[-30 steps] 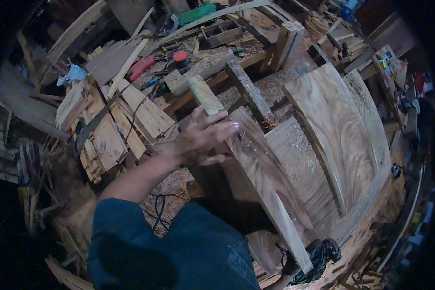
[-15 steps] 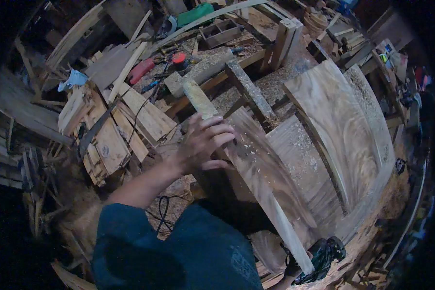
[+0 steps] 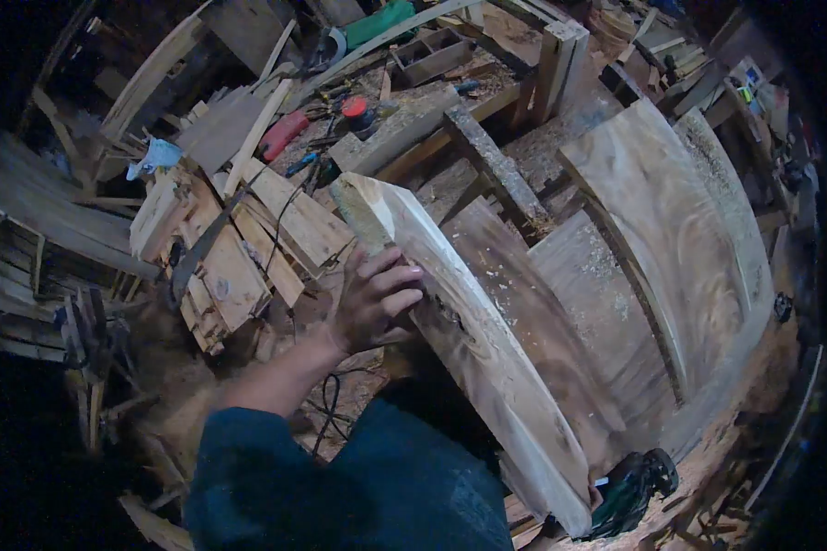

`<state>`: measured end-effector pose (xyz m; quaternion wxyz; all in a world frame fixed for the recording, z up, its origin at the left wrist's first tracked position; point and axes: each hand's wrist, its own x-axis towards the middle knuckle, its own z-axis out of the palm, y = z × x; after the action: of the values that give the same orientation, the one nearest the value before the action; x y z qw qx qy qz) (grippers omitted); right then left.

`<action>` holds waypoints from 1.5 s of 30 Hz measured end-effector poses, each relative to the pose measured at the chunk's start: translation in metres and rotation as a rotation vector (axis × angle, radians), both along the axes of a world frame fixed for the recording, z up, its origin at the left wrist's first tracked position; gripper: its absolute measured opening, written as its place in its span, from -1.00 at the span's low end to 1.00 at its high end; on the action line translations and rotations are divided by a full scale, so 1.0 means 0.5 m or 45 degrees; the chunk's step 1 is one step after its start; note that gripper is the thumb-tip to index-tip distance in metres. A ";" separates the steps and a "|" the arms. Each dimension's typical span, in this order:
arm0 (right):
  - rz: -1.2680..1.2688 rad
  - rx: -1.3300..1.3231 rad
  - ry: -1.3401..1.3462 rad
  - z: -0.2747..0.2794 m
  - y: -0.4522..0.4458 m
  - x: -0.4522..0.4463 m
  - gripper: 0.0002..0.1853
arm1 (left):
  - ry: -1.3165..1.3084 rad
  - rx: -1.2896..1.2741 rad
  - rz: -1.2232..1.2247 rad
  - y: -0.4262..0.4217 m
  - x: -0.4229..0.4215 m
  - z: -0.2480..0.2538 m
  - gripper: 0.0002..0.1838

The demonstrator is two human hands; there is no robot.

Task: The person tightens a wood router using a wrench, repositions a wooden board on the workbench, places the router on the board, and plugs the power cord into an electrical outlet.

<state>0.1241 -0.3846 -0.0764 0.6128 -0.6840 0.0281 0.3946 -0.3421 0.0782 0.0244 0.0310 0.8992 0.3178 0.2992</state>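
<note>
A thick wooden board (image 3: 487, 349) runs diagonally in front of me, tilted so that a pale edge and a broad grained face both show. My left hand (image 3: 377, 298) is closed around its far end, fingers over the side. At the near end, a bit of my right hand (image 3: 596, 499) shows by the board's edge, apparently gripping it; most of that hand is hidden behind the wood. Close to it lies a dark green and black tool (image 3: 639, 491), whose kind I cannot make out. Beneath the board, a flat brown plank (image 3: 533, 321) carries shavings.
Wide grained planks (image 3: 657, 230) lie to the right. A dusty crossbar (image 3: 496, 170) and an upright post (image 3: 559, 69) stand beyond. Stacked offcuts (image 3: 220, 266), a red tool (image 3: 283, 135), a divided wooden box (image 3: 432, 57) and a black cord (image 3: 331, 404) are around the left side.
The board has turned about its length and its far end has lifted, showing more of its broad face. My left hand has moved with it, slightly left and down.
</note>
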 end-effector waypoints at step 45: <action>0.223 -0.854 -0.807 0.193 0.219 -0.158 -0.46 | 0.561 -0.525 -0.342 0.323 0.477 -0.110 -0.44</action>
<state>0.0449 -0.2753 0.0202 0.3006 -0.9309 -0.0923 0.1857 -0.1038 0.2395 -0.0306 0.1821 0.9510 0.2492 0.0201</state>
